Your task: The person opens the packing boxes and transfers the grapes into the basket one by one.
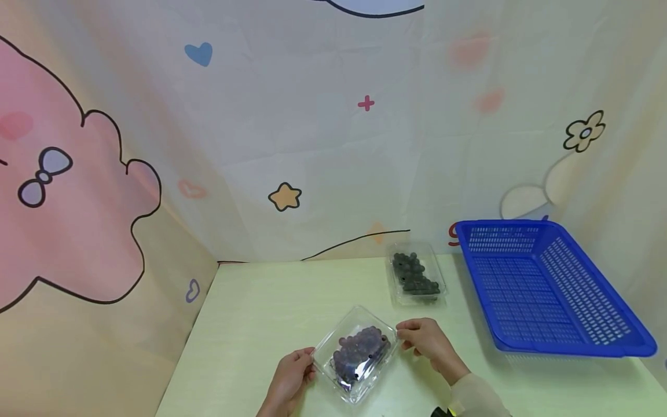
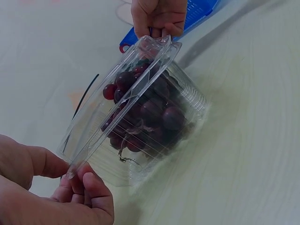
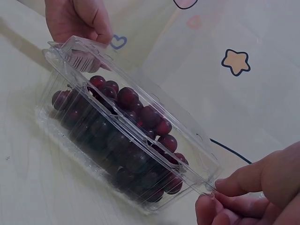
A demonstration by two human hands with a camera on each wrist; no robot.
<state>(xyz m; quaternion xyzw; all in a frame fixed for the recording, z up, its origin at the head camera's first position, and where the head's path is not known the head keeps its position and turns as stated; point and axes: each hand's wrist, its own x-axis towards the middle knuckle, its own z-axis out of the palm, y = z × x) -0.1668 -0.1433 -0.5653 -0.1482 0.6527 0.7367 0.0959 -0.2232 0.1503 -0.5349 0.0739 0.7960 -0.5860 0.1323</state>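
A clear plastic clamshell box (image 1: 359, 313) holds a bunch of dark red grapes (image 3: 126, 140), and its lid lies down over them. At one end of the box, my left hand (image 1: 289, 376) pinches the rim between thumb and fingers, seen close up in the left wrist view. On the opposite end my right hand (image 1: 428, 343) pinches the rim tab the same way. The box is turned at an angle on the table, between both hands. Stems (image 2: 131, 133) show through the side wall.
Behind the right hand stands a second clear box (image 1: 440, 278) with dark grapes. A blue plastic basket (image 1: 490, 313) with perforated walls sits at the right of the pale table (image 1: 250, 313). A printed curtain (image 1: 333, 145) hangs along the back and left.
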